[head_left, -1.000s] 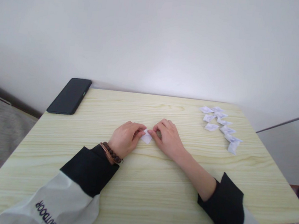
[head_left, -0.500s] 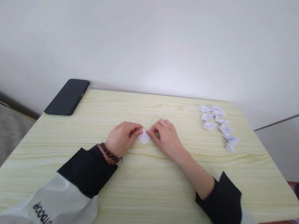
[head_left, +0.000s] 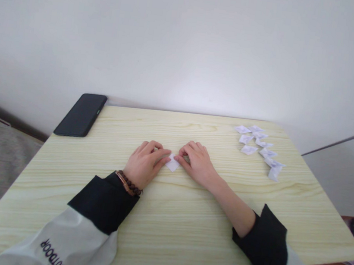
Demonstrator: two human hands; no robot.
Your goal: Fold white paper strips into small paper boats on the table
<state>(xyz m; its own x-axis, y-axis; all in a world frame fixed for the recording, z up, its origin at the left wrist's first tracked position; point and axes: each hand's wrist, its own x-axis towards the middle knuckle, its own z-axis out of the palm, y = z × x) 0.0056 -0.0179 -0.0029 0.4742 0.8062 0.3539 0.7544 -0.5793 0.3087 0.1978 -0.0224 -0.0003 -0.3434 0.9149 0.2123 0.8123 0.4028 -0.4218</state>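
A small white folded paper (head_left: 172, 163) lies on the pale wooden table (head_left: 165, 218) near its middle. My left hand (head_left: 145, 163), with a bead bracelet at the wrist, rests on the table with its fingers pressed on the paper's left edge. My right hand (head_left: 197, 163) is curled beside it, its fingertips pinching the paper's right edge. Most of the paper is covered by the fingers.
Several small folded white papers (head_left: 260, 148) lie scattered at the table's far right. A black phone (head_left: 82, 114) sits at the far left corner, partly over the edge. A white wall stands close behind the table.
My left fingers have stretched out flatter over the paper's left side. The paper and my right hand have hardly moved.
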